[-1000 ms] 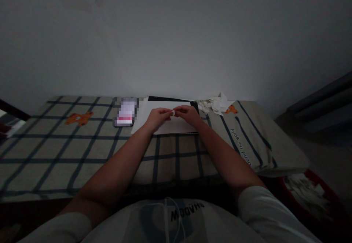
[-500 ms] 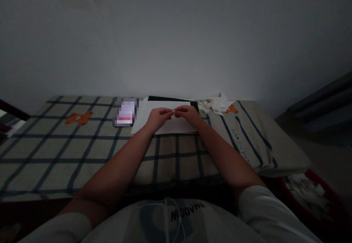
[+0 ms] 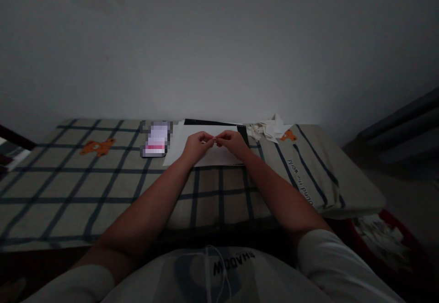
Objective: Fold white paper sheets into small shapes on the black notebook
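1. A plain white rectangular sheet of paper (image 3: 176, 150) is laid flat on a pale cloth with dark blue grid lines (image 3: 209, 202); a flat black item (image 3: 243, 134), not clearly identifiable, is partly covered by the sheet.
2. A tiny white piece of unclear material (image 3: 215, 140) is held above the middle of the sheet, where the fingertips meet.
3. By the left hand (image 3: 197, 147), the piece is pinched from the sheet's left side, with thumb and forefinger brought together.
4. By the right hand (image 3: 236, 145), it is pinched likewise from the sheet's right side. A fingertip grasp is probably used because so little can be gripped.
5. A lit, dark-edged phone (image 3: 157, 138) is set just left of the sheet, probably so that the screen can be seen; its display is pixelated, so no words or brand can be read.
6. A loose heap of crumpled white paper (image 3: 270, 129) is placed just right of the sheet, probably so that the space under the hands is kept free.
7. "ound the world" is printed on the cloth, right of the sheet and nearer the body. "SHADOW" is seen upside down on the pale shirt (image 3: 192, 271), below the sheet.
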`<state>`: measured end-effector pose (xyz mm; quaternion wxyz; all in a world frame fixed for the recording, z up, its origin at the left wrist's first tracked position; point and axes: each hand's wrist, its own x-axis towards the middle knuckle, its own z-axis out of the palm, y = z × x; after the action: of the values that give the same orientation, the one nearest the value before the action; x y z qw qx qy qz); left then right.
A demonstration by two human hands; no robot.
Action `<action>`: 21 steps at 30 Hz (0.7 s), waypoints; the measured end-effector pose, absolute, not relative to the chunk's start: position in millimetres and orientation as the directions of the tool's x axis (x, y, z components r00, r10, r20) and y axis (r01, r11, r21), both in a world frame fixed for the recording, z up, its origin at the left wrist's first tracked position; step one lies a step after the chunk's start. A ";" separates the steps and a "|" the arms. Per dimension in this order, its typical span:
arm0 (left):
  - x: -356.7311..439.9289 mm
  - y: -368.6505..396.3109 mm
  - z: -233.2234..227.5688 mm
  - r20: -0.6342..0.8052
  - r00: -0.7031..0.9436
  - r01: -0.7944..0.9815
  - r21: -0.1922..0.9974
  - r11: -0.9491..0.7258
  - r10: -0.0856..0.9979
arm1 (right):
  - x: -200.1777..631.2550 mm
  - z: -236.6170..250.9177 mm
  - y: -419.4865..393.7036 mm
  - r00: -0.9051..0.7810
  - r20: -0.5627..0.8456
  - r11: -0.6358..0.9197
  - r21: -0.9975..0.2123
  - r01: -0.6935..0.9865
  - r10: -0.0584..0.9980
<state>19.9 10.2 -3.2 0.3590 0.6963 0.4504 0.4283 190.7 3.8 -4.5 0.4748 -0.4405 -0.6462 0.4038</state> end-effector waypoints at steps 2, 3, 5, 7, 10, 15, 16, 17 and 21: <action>20.1 10.4 -3.9 0.279 0.235 0.299 0.891 -0.343 0.931 | 190.9 -5.1 4.6 -0.156 0.259 0.284 -0.943 0.173 0.953; 20.0 10.3 -3.9 0.279 0.239 0.301 0.889 -0.344 0.930 | 191.3 -5.6 5.1 -0.160 0.255 0.280 -0.946 0.162 0.954; 19.4 10.3 -3.2 0.268 0.245 0.333 0.880 -0.340 0.932 | 192.1 -6.9 6.0 -0.187 0.244 0.273 -0.951 0.144 0.952; 18.5 10.4 -2.0 0.253 0.247 0.369 0.868 -0.332 0.936 | 193.0 -7.8 6.3 -0.215 0.244 0.278 -0.950 0.144 0.946; 17.9 10.5 -0.6 0.234 0.263 0.374 0.870 -0.322 0.936 | 194.4 -6.6 5.0 -0.229 0.268 0.314 -0.930 0.191 0.936; 20.3 10.5 -3.5 0.254 0.307 0.350 0.866 -0.357 0.917 | 198.3 -3.5 3.5 -0.234 0.318 0.385 -0.855 0.347 0.919; 20.7 10.9 -4.7 0.282 0.306 0.370 0.845 -0.386 0.909 | 199.9 -3.8 4.9 -0.239 0.314 0.384 -0.849 0.363 0.919; 21.0 11.5 -6.0 0.315 0.310 0.398 0.814 -0.423 0.897 | 202.3 -4.3 7.2 -0.236 0.305 0.375 -0.852 0.365 0.923; 20.7 14.3 -9.3 0.414 0.404 0.465 0.675 -0.573 0.816 | 224.5 -3.6 21.6 0.019 0.253 0.242 -0.943 0.227 0.967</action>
<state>20.7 14.3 -9.3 0.2351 0.8044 0.3979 0.3734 224.5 21.6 -3.6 0.5114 -0.4979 -0.5997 0.3619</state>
